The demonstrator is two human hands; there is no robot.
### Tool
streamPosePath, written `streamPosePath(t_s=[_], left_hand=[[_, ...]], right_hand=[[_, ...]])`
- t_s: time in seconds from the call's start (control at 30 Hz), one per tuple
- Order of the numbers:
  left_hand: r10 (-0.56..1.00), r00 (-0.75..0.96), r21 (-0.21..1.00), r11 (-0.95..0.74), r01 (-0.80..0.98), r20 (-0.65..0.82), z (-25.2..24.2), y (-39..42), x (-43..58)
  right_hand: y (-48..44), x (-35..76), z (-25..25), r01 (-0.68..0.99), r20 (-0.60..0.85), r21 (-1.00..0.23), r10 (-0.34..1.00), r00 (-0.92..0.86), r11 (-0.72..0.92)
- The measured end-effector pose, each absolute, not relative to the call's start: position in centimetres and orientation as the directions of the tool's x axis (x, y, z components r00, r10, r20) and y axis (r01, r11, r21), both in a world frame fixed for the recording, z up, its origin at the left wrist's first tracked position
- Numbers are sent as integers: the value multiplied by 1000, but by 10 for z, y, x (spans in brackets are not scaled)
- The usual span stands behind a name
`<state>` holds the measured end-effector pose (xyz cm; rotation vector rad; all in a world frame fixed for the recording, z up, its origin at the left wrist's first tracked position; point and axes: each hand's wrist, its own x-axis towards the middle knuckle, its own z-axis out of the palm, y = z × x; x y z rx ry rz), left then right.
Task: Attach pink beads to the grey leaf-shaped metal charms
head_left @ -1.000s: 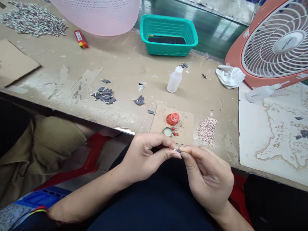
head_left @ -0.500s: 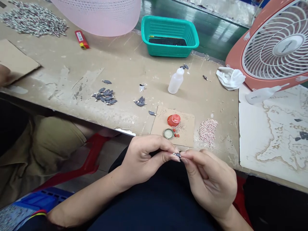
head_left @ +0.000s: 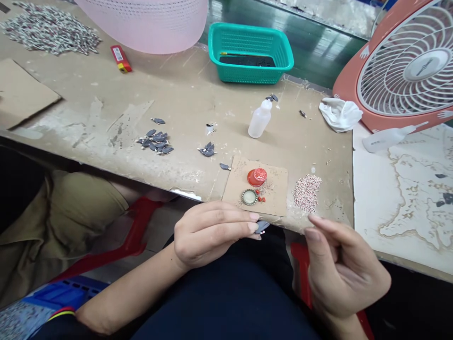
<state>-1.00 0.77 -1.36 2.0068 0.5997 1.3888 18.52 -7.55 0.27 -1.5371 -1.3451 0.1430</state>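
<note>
My left hand (head_left: 215,233) is closed, pinching a dark grey leaf-shaped piece (head_left: 262,228) with small pale dots at its edge. My right hand (head_left: 345,259) is apart from it at the table's front edge, thumb and index finger slightly parted with nothing visible between them. Just beyond those fingertips lies a heap of tiny pinkish beads (head_left: 307,192). Beside it, a cardboard square (head_left: 278,182) bears a red cup-shaped piece (head_left: 257,176), a bottle cap (head_left: 249,197) and a few small red bits (head_left: 261,199). Similar grey pieces (head_left: 155,141) lie in clusters further left.
A white squeeze bottle (head_left: 260,120) stands mid-table; another bottle (head_left: 385,139) lies at the right near a fan (head_left: 348,66) and a crumpled white wad (head_left: 340,114). Behind are a green basket (head_left: 247,75), a pink basket (head_left: 152,28) and a red lighter (head_left: 120,59). A neighbour's leg (head_left: 81,203) is at left.
My right hand has let go of the grey piece and moved right, towards the beads. My left hand keeps the piece, its fingers now laid over it. The neighbour's hand has left view at far left.
</note>
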Motion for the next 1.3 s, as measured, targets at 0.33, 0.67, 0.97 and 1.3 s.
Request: streamPosePath(t_s=[0.33, 0.67, 0.97, 1.3], left_hand=[[961, 249, 985, -89, -145, 123, -4, 1, -1], [879, 316, 844, 449, -293, -358, 4, 18, -11], [887, 288, 786, 456, -417, -361, 4, 50, -43], [691, 609, 646, 676, -355, -389, 10, 25, -19]], right_hand=[[-83, 215, -14, 589, 390, -808, 718, 576, -34], [-81, 247, -24, 690, 335, -704, 779, 531, -167], [-86, 268, -28, 696, 274, -638, 748, 604, -328], [-66, 234, -5, 774, 327, -632, 918, 226, 34]])
